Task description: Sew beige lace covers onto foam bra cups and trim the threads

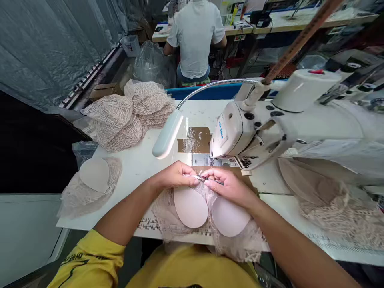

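Note:
Just in front of the sewing machine's needle area, my left hand pinches the top edge of a beige lace bra with two pale moulded cups. My right hand is closed round a small, slim metal tool, its tip pointing left toward my left fingertips. Whether it is snips or tweezers does not show clearly. Both hands are close together, fingertips nearly touching. The bra's cups lie toward me, and its lace hangs over the table's front edge. Fingers hide part of the edge between the hands.
The white sewing machine stands right of centre, with a lamp on a bendable arm beside it. Lace pieces are heaped at the back left; another cup piece lies left. More beige fabric lies right. A person sits ahead.

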### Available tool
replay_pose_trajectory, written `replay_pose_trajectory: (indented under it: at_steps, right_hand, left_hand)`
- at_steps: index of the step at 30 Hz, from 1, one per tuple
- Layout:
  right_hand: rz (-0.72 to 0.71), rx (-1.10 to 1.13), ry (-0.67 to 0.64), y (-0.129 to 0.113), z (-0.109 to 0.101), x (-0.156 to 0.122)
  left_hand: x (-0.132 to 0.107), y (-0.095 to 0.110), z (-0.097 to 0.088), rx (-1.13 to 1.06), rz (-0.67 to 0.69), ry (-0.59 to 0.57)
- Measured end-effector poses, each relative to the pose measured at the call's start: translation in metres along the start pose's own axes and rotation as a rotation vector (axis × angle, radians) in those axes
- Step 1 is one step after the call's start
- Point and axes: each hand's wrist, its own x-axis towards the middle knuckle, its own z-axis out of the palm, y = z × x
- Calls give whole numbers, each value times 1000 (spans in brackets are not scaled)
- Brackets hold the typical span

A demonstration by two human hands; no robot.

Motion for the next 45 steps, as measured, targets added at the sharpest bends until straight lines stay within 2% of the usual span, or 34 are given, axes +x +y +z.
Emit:
replay_pose_trajectory:
  at_steps: [8,12,15,17,22,25,27,29,34,39,45]
  right_hand:
    - [32,10,25,-2,5,3]
    - [158,253,61,0,8,4]
    - [244,423,-15,1,8,5]
    - [261,380,-68,0,7,5]
    - [294,236,-21,-5,2,2]
    - [297,258,-126,-7,3,-1]
    - [272,268,-132,-7,5,-1]
    - [232,251,-58,-5,7,0]
    - [188,227,99,-2,11,7]
    - [168,213,145,-5,15,6]
    - [139,234,144,-4,15,6]
  left_hand:
    - [0,4,3,28,-5,-15]
    - [1,2,4,22,12,-19]
    - [2,1,2,42,58,-30]
    - [-1,3,-3,82,58,-65]
    - [-19,10,-30,265,-79,-147]
    - [-28,15,-43,286,-73,-57]
    - [-31,17,-45,264,-38,30]
    - [-31,18,-43,243,-13,77]
    - [-25,17,-25,230,48,90]
    - [-15,14,-8,264,145,139]
    - [-9,12,2,201,131,115]
